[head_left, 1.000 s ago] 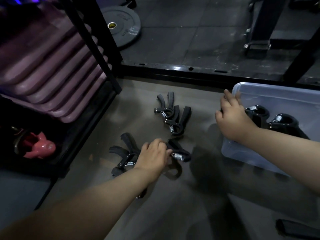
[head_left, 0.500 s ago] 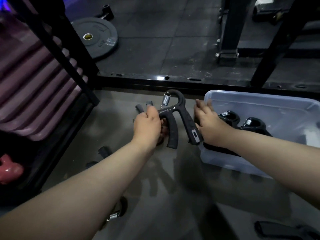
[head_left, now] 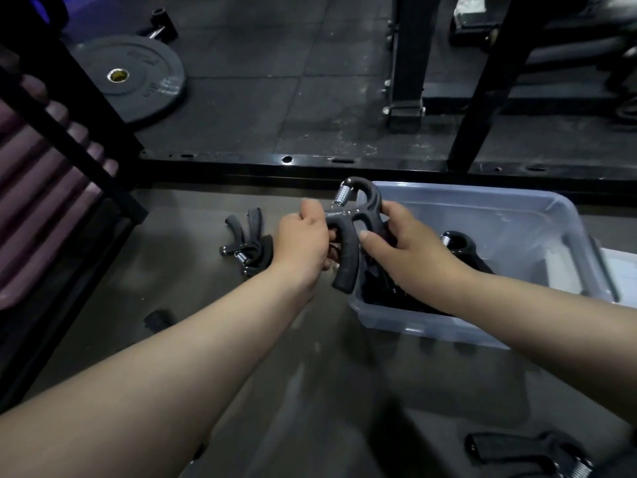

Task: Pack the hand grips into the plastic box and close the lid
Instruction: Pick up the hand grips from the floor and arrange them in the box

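Note:
A black hand grip (head_left: 348,250) with a steel spring is held upright at the near-left corner of the clear plastic box (head_left: 517,215). My left hand (head_left: 303,239) grips its left side. My right hand (head_left: 396,243) curls round its right handle, over the box's edge. More black hand grips (head_left: 455,243) lie inside the box, partly hidden by my right arm. A small pile of hand grips (head_left: 246,243) lies on the floor left of my hands. Another hand grip (head_left: 527,453) lies at the bottom right. The box has no lid on it.
A rack with purple mats (head_left: 41,188) stands at the left behind a slanted black bar. A weight plate (head_left: 127,77) lies on the dark floor beyond a black steel frame rail (head_left: 344,163). Black uprights (head_left: 406,63) stand behind the box.
My left hand picked a hand grip off the floor and carried it right to the box. My right hand left the box's edge and took hold of the grip's other handle.

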